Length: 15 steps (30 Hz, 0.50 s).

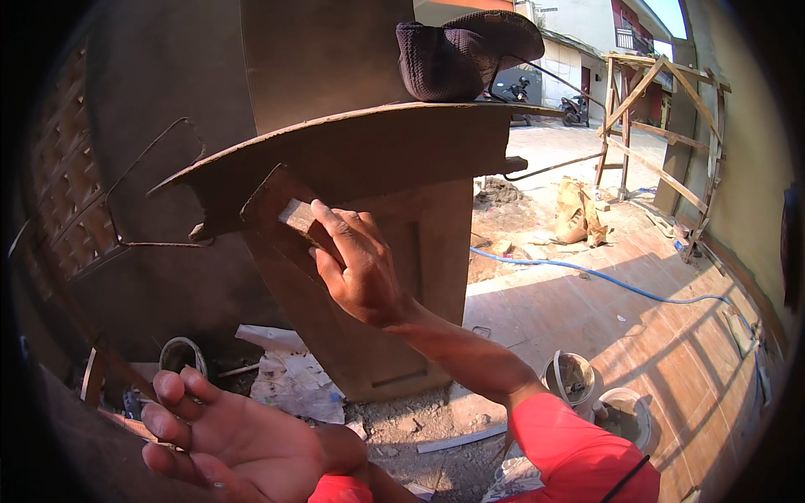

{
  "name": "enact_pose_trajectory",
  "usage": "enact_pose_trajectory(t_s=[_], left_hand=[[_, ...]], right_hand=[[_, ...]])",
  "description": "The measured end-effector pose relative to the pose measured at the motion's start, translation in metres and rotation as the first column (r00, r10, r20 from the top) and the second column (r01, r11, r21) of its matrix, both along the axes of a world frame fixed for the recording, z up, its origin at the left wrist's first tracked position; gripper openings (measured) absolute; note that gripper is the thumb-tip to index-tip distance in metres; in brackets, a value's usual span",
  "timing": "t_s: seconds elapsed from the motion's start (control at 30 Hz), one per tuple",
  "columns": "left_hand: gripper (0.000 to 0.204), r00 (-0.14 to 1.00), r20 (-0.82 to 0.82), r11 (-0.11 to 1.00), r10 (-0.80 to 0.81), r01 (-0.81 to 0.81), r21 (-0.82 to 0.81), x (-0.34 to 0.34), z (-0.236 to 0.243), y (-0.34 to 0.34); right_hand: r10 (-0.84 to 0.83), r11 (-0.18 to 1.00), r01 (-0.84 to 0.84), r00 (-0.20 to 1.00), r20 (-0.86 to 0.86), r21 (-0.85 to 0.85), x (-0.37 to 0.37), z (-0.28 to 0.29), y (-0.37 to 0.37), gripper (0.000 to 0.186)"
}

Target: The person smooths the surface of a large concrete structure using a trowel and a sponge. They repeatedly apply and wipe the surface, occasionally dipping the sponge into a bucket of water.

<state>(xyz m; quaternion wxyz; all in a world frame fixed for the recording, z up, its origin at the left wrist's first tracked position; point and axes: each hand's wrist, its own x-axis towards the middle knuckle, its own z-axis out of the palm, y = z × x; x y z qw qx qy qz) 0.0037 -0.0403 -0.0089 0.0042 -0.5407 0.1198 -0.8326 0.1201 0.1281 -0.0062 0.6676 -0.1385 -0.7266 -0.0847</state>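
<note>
My right hand [360, 260] is closed around the pale wooden handle of a plastering float [272, 197]. The float's flat brown board lies against the grey rendered front edge of a slab [369, 163], towards its left end. Below the slab stands a grey cement pillar [411, 310] with a recessed panel. At the lower left my left hand [243, 440] is held palm up, fingers apart and slightly curled, with nothing in it. On top of the slab rests a dark knitted cap [465, 54].
Bent metal rods [113, 205] jut out at both slab ends. Two buckets [574, 377] stand on the tiles at lower right, and another bucket [183, 354] at left. A blue hose [587, 270] crosses the floor. A wooden trestle [662, 126] and crumpled paper bag [579, 211] are farther right.
</note>
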Motion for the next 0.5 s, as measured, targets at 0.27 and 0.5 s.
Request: enact_pose_trajectory(t_s=[0.27, 0.5], left_hand=[[0.042, 0.994, 0.065, 0.996, 0.085, -0.087, 0.026, -0.010, -0.001, -0.009], [0.043, 0.987, 0.132, 0.996, 0.090, -0.089, -0.016, -0.012, 0.002, -0.006]], right_hand=[[-0.203, 0.979, 0.148, 0.799, -0.566, -0.142, 0.127, 0.022, 0.002, 0.049], [-0.403, 0.909, 0.415, 0.839, -0.366, -0.049, 0.082, 0.024, 0.024, 0.045]])
